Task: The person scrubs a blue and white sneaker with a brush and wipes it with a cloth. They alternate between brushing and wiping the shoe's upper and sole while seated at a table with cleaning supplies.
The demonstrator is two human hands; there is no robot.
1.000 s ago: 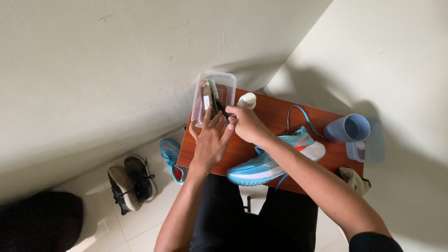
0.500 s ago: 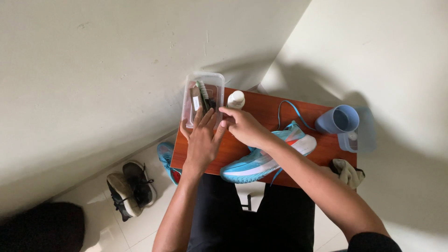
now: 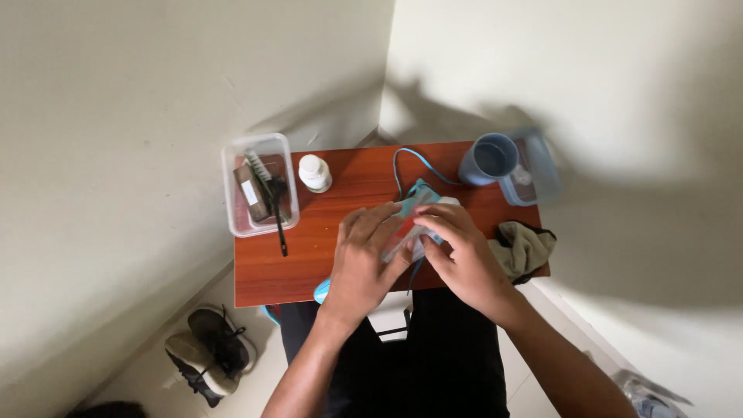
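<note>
A light blue sneaker (image 3: pixel 414 203) with blue laces lies on the small red-brown table (image 3: pixel 325 240), mostly covered by my hands. My left hand (image 3: pixel 365 262) rests over its near side and grips it. My right hand (image 3: pixel 463 255) holds the shoe from the right, fingers curled at its top. The shoe's blue toe (image 3: pixel 321 291) sticks out past the table's front edge. A loose blue lace (image 3: pixel 412 160) loops on the table behind the shoe.
A clear plastic box (image 3: pixel 259 182) with brushes sits at the table's left, a black brush handle poking out. A white bottle (image 3: pixel 315 173), blue cup (image 3: pixel 490 160), clear lid (image 3: pixel 534 169) and olive cloth (image 3: pixel 525 248) are nearby. Dark shoes (image 3: pixel 209 352) lie on the floor.
Both hands have left the plastic box at the back left and come down onto the blue sneaker. The camera view has shifted, so the table sits more centred.
</note>
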